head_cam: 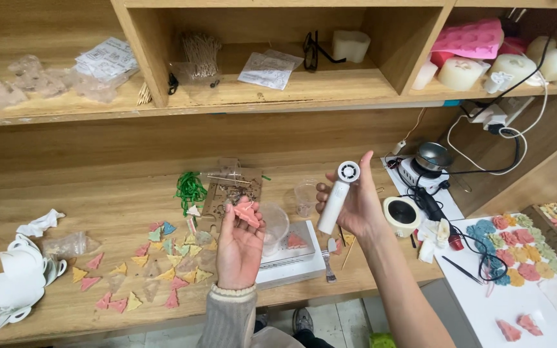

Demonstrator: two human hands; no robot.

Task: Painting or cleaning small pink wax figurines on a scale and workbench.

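Note:
My left hand [238, 245] is raised palm up over the wooden workbench [98, 212], and its fingertips pinch a small pink tree-shaped wax piece [246, 212]. My right hand [354, 200] grips a white handheld mini fan [336, 196] upright, with its round grille at the top, to the right of the pink piece. Beneath my hands lie a white digital scale [291, 254] with a pink piece on it and a clear plastic cup [274, 225].
Several coloured triangular wax pieces [156, 264] are spread on the bench at left, beside white moulds [14, 277]. A small white heater with a metal pot [428, 164], black cables and flat coloured wax shapes [514, 248] sit at right. Shelves above hold candles, moulds and bags.

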